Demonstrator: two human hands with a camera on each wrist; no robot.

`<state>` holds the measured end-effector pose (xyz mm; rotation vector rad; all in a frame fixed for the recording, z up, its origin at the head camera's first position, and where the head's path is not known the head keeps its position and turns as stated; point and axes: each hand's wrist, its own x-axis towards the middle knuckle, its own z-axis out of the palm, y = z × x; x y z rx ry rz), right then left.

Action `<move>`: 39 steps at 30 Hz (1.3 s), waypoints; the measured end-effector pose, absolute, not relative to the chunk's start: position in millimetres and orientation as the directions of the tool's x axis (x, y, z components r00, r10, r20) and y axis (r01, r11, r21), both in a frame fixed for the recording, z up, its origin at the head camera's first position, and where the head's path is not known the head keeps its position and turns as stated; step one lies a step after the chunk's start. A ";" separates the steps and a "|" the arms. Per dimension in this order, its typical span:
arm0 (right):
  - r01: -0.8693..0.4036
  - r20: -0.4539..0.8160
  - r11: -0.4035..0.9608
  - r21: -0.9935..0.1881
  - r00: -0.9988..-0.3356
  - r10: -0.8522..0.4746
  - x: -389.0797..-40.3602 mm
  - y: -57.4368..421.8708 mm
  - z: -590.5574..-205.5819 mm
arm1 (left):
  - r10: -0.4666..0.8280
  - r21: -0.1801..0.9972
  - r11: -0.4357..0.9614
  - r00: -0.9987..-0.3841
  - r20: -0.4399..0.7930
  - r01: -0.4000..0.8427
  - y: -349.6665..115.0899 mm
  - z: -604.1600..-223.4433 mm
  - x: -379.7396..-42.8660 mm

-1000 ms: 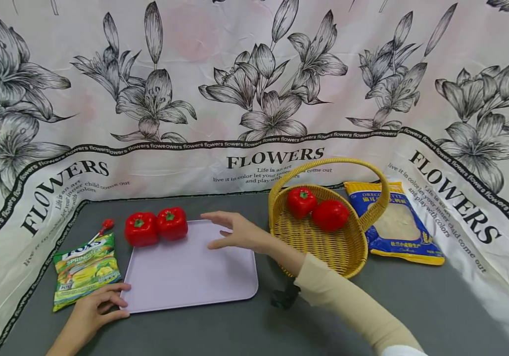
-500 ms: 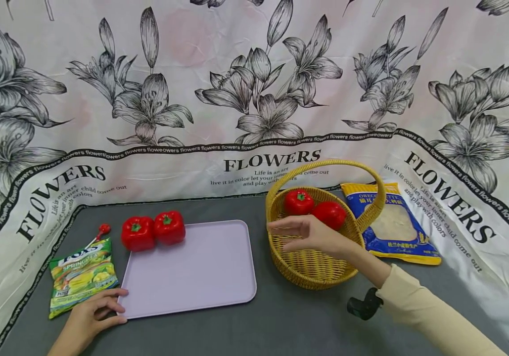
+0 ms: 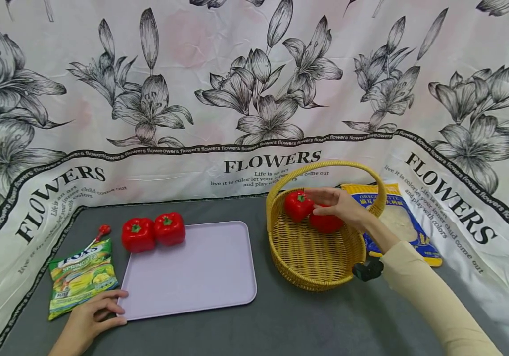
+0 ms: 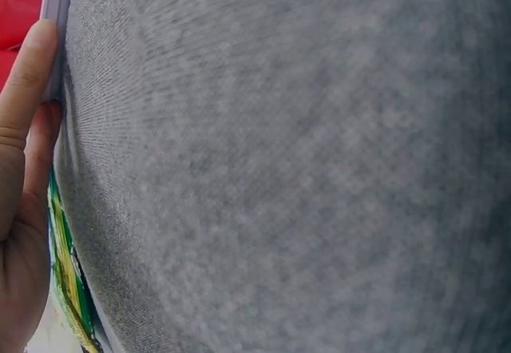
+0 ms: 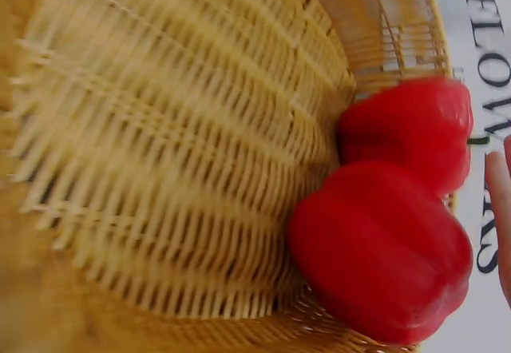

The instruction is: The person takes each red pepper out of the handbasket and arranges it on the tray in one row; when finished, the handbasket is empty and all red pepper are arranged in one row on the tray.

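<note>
My left hand [image 3: 89, 316] rests at the near left corner of a pale lilac tray [image 3: 187, 277], its fingertips touching the rim. In the left wrist view, two straight digits lie against the tray edge [image 4: 57, 1]. My right hand [image 3: 345, 205] hovers over a yellow wicker basket [image 3: 312, 262], fingers stretched and holding nothing. Inside lie two red bell peppers: one [image 3: 298, 206] by the far left wall, the other [image 3: 325, 225] partly hidden under the hand. The right wrist view shows that nearer pepper [image 5: 383, 249] against its neighbour [image 5: 411, 133].
Two more red bell peppers [image 3: 138, 235] sit side by side at the tray's far left corner. A green candy bag [image 3: 82, 279] and a red-topped stick [image 3: 104, 230] lie to the left. A blue and yellow pasta bag [image 3: 398, 222] lies behind and right of the basket.
My right hand has moved from above the tray rightward to the basket, then farther back over the peppers. The left hand has stayed at the tray corner.
</note>
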<state>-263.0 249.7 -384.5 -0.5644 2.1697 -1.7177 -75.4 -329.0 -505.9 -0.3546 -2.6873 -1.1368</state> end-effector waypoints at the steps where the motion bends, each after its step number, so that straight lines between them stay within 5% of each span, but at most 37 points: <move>1: -0.113 0.000 0.206 -0.972 -0.876 -0.481 -266.8 250.0 -384.5 | 0.144 0.679 0.668 -0.948 0.283 0.304 -329.1 -506.4 -75.1; 11: -0.066 -0.065 0.272 -0.960 -0.893 -0.445 -293.2 251.8 -387.8 | 0.164 0.705 0.617 -0.933 0.320 0.350 -324.8 -510.7 -76.5; 24: -0.110 -0.216 0.601 -0.792 -0.870 -0.444 -307.6 242.5 -387.4 | 0.141 0.695 0.654 -0.951 0.275 0.298 -323.2 -508.0 -77.8; 39: -0.107 -0.168 0.511 -0.853 -0.871 -0.462 -302.4 219.9 -390.5 | 0.132 0.676 0.684 -0.958 0.257 0.275 -327.7 -504.9 -75.6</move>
